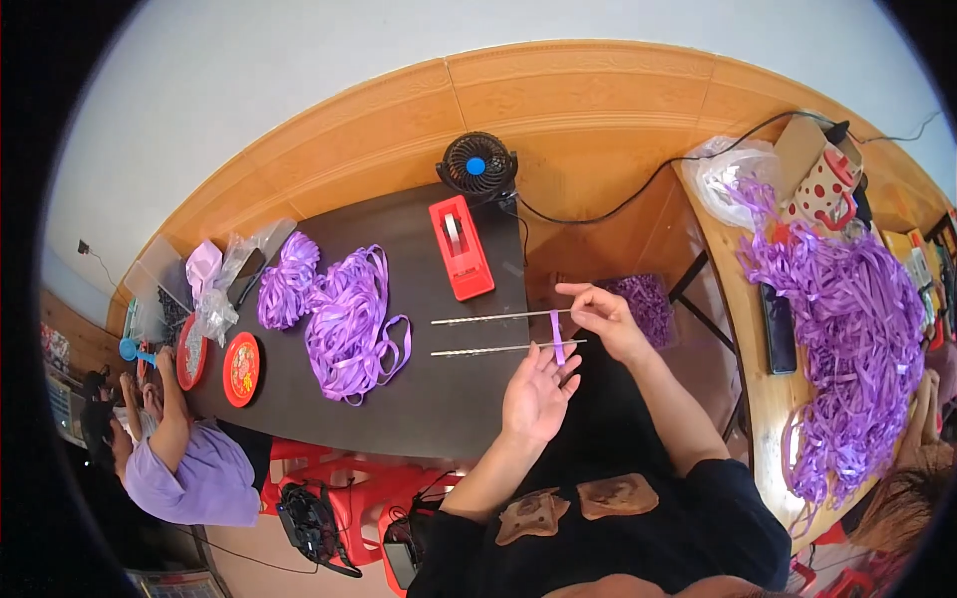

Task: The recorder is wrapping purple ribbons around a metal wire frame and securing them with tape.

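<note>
Two thin, silvery spiral-patterned rods [488, 350] lie parallel across the right edge of the dark table, their ends sticking out past it. A short purple ribbon [556, 329] spans both rods near those ends. My right hand [610, 324] pinches at the upper rod's end beside the ribbon, thumb and forefinger together and other fingers lifted; its exact hold is partly hidden. Palm up below the lower rod is my left hand [533, 404], its loosely bent fingers apart and touching around the rod and the ribbon's lower end.
On the dark table [419, 409] sit a red tape dispenser [462, 249], a black fan [478, 166], purple ribbon bundles [349, 324] and a red plate [241, 369]. A wooden table at right bears a large ribbon heap [857, 349] and a phone [778, 329]. Other people sit at both sides.
</note>
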### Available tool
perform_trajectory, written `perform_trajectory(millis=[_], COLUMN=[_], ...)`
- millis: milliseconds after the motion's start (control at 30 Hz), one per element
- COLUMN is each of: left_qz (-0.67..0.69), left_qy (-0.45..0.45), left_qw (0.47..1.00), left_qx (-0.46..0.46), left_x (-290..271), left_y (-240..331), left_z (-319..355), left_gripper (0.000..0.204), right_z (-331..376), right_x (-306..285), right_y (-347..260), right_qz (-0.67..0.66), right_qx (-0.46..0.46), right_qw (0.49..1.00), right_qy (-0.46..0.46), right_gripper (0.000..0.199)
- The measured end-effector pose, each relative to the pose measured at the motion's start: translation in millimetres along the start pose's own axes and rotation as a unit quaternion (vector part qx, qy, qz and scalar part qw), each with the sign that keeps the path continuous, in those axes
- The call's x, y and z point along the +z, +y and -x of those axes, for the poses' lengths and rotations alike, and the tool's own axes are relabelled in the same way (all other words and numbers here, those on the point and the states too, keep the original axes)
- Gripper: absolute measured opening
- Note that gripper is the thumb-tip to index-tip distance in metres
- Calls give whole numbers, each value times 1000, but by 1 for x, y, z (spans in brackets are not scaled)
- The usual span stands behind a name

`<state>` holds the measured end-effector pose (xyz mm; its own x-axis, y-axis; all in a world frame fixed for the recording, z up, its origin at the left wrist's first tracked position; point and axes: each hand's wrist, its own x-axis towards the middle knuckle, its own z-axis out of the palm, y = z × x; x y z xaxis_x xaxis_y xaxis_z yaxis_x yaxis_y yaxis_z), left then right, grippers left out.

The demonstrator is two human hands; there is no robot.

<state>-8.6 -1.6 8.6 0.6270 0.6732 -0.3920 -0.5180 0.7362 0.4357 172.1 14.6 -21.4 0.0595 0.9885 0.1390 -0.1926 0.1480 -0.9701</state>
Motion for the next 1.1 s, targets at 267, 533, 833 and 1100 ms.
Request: perform_trajectory(millis=[267,533,833,1100], left_qz=[22,21,-29,-80], left_qy=[1,-9,19,-135], left_qw=[1000,1000,999,987], left_qx=[8,8,22,-32], left_x=[-1,-2,-4,-2], left_y=[-2,-5,-7,11], left_z=[-2,-2,-1,51], left_gripper=[49,49,46,36], right_z=[-9,13,-5,20], right_x=[34,27,28,-30], right_y=[45,101,25,16], right_qz=[-254,-260,-382,-509], right_qx=[4,141,120,37], right_qw=[963,953,916,859], right_qy=[86,-64,-13,42], right_gripper=[23,57,49,42])
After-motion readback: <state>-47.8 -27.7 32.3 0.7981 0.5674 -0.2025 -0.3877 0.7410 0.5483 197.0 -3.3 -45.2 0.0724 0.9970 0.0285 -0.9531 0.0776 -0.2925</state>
